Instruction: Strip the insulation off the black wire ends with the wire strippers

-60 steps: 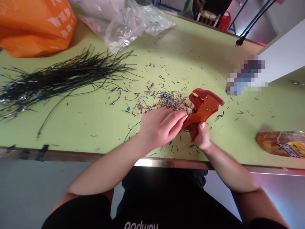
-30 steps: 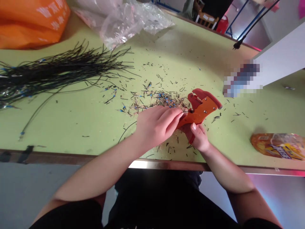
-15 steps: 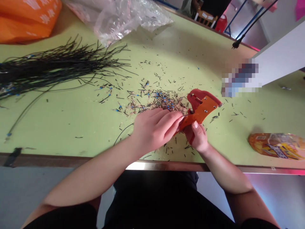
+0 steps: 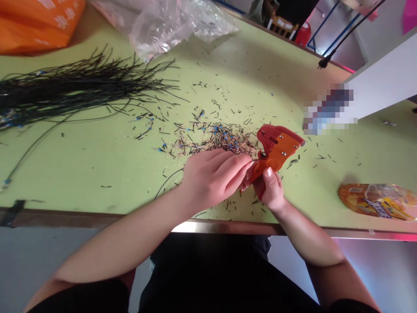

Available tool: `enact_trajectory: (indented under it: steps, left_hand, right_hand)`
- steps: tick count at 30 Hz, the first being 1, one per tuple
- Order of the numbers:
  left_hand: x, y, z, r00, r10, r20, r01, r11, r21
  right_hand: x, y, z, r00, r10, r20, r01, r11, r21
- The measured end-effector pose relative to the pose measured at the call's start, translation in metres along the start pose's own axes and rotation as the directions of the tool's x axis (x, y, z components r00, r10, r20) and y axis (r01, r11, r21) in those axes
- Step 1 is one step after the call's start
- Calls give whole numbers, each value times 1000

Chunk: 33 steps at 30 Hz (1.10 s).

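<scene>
My right hand (image 4: pixel 271 187) is wrapped around the handles of a red and orange wire stripper (image 4: pixel 282 145), its thumb on the orange side. My left hand (image 4: pixel 216 174) pinches a thin black wire (image 4: pixel 167 178), which trails out behind the wrist toward the table edge. The pinched end of the wire reaches the stripper's jaw area; how far it goes in is hard to see. Just beyond my left hand lies a heap of short wire scraps (image 4: pixel 224 138), with blue bits and bare copper strands among black pieces.
A thick bundle of black wires (image 4: pixel 81 89) lies on the green table (image 4: pixel 107 165) at the left. Behind it are an orange bag (image 4: pixel 35 26) and clear plastic bags (image 4: pixel 163 26). A bottle with an orange label (image 4: pixel 378 201) lies at the right, near a white panel (image 4: pixel 384 74).
The wire stripper's jaws look more closed than before, and the tool has turned slightly. My left hand stays nearly in place, still holding the wire.
</scene>
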State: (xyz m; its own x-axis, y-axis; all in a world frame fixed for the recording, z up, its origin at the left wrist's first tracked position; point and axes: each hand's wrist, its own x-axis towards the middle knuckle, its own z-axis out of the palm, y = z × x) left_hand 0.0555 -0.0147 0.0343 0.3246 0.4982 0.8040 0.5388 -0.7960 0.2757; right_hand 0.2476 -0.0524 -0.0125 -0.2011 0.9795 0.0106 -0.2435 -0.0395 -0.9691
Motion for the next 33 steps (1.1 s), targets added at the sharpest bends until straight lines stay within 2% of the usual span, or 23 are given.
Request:
enact_trajectory:
  steps: [6, 19, 27, 30, 33]
  left_hand:
    - [1, 1, -1, 1000, 8, -16, -8, 1000, -1]
    - [-1, 0, 0, 1000, -21, -6, 21, 1000, 7]
    - [-2, -5, 0, 996, -76, -54, 79, 996, 49]
    - [-1, -4, 0, 998, -58, -26, 59, 998, 26]
    - [0, -1, 0, 1000, -22, -1, 22, 1000, 5]
  right_hand:
    - [3, -2, 4, 1000, -25, -18, 25, 999, 43]
    - [3, -14, 7, 998, 69, 1, -69, 993, 97]
    - [5, -19, 6, 983, 72, 169, -94, 988, 125]
    - [3, -15, 3, 983, 117, 143, -129, 988, 79]
    - [0, -7, -2, 992, 111, 54, -114, 991, 64]
